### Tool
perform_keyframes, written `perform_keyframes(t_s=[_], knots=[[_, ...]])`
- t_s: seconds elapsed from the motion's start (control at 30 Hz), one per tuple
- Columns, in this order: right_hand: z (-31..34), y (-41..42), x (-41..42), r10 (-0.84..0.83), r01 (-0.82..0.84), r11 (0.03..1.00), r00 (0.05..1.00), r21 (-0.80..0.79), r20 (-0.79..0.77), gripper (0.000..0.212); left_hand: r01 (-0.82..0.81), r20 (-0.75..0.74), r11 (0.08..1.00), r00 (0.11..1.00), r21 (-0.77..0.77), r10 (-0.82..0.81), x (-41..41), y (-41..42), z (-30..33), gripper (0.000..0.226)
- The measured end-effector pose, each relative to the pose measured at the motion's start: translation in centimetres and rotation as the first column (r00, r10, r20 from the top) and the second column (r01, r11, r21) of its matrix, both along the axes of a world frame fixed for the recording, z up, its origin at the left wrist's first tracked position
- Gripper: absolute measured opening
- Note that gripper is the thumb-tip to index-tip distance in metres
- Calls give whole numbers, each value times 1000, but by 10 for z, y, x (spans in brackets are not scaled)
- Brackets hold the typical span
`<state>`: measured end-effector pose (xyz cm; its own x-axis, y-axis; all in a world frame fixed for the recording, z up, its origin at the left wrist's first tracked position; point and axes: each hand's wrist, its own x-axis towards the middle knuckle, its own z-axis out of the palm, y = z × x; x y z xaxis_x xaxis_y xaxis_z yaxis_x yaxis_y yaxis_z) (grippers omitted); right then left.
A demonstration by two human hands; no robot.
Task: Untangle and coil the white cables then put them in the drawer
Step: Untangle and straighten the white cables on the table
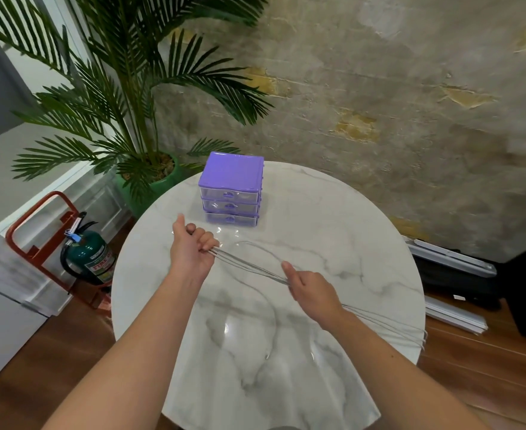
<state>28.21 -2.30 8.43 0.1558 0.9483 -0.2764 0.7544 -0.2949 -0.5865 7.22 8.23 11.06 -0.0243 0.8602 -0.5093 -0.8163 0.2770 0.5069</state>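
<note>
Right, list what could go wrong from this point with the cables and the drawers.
1. The white cables trail past the right hand to the table edge; that slack could slide off and pull on the strands being gathered.
2. Several strands run together between the left hand and the right hand; pulling them taut may tighten a tangle instead of freeing it.
3. All three drawers of the purple drawer unit look closed, and both hands are busy, so the coil might spring loose while one is opened.

Even, soft indoor light, moderately bright. Glare patch on the marble table (333, 212) near its front middle (overhead source reflected). Shadows faint. Strong wide-angle bending at frame edges. Overall slightly soft; thin white cables (249, 265) low-contrast against the tabletop.
</note>
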Motion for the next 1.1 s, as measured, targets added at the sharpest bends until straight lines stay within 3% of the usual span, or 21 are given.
perform_keyframes(t_s=[0.2, 0.4, 0.6, 0.73, 0.93, 1.0, 1.1], knots=[[0, 0, 22, -79, 76, 995, 996, 70, 48, 61, 1, 63, 999, 998, -33, 1, 0, -5, 1, 56], [-13, -11, 68, -153, 163, 986, 963, -28, 220, 68, -121, 51, 992, 991, 20, 120, -16, 2, 7, 53], [-19, -11, 72, -193, 200, 980, 938, 4, 289, 61, -102, -247, 995, 963, 18, 103, -25, 5, 4, 53], [-21, -8, 72, -202, 206, 978, 934, 16, 296, 62, -34, -525, 997, 848, 73, 68, -27, 9, 4, 49], [-27, -14, 80, -270, 283, 959, 925, -9, 265, 62, 7, -550, 997, 834, 74, 35, -27, 7, 4, 46], [-23, -12, 78, -290, 293, 956, 925, 24, 246, 61, 135, -686, 990, 724, 49, -65, -20, 2, 6, 43], [-15, -8, 69, -252, 244, 968, 936, 63, 244, 60, 423, -893, 905, 421, 38, -159, 0, -6, 7, 23]])
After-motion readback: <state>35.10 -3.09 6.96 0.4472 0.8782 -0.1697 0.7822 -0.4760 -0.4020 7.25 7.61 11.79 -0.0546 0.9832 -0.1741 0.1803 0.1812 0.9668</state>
